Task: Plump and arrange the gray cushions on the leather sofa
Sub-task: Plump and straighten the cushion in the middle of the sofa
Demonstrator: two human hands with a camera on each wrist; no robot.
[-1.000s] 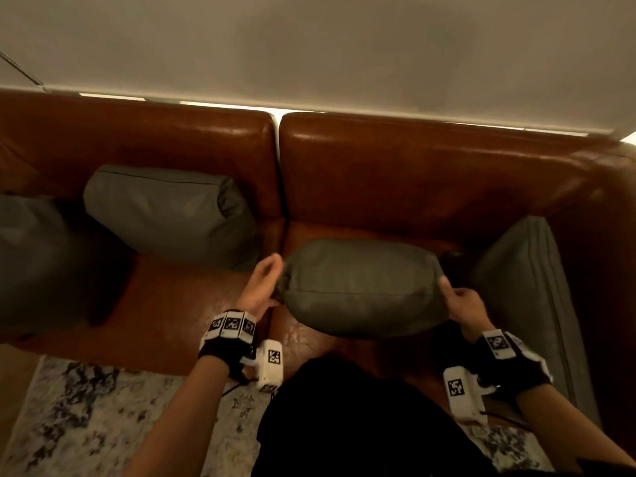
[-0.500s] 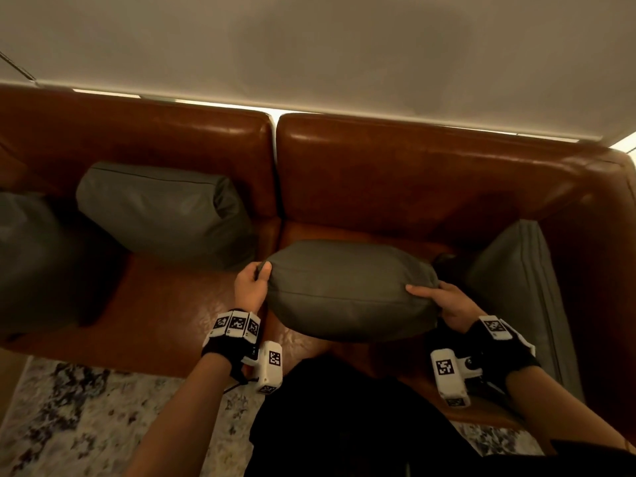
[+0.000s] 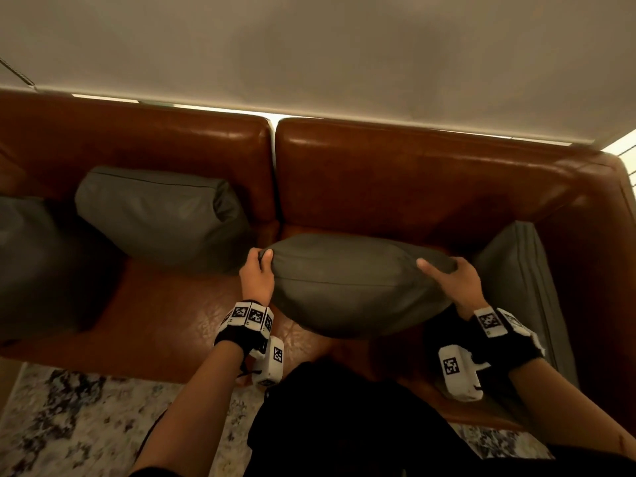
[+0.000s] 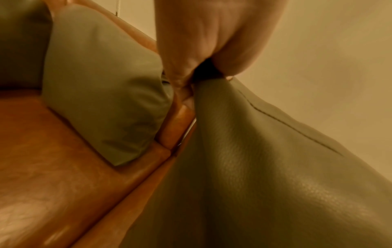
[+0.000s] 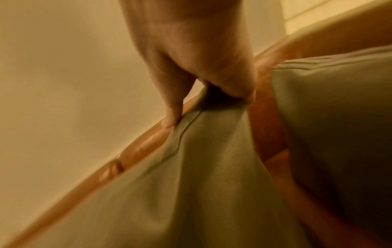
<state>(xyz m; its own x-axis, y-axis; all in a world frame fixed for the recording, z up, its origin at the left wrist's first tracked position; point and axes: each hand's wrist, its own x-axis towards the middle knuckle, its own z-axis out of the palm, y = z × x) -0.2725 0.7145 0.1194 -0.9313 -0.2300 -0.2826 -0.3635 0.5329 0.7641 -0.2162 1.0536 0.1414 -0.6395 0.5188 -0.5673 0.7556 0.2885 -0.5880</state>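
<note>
A plump gray cushion (image 3: 354, 284) hangs over the right seat of the brown leather sofa (image 3: 395, 173). My left hand (image 3: 258, 273) pinches its left top corner, seen close in the left wrist view as the cushion (image 4: 265, 167) bunches under my left hand (image 4: 203, 73). My right hand (image 3: 447, 277) grips the right top corner; in the right wrist view the cushion (image 5: 191, 184) gathers beneath my right hand (image 5: 203, 87), thumb laid along the top. A second gray cushion (image 3: 161, 215) leans on the left backrest. A third (image 3: 519, 287) stands against the right armrest.
A larger dark gray cushion (image 3: 38, 266) sits at the far left of the seat. A patterned rug (image 3: 69, 425) lies in front of the sofa. A pale blind (image 3: 309, 46) hangs behind the backrest. My dark-clothed legs (image 3: 344, 425) are against the seat front.
Both hands moved from the cushion's sides up to its top corners and took hold. The cushion has lifted and shifted slightly left over the right seat.
</note>
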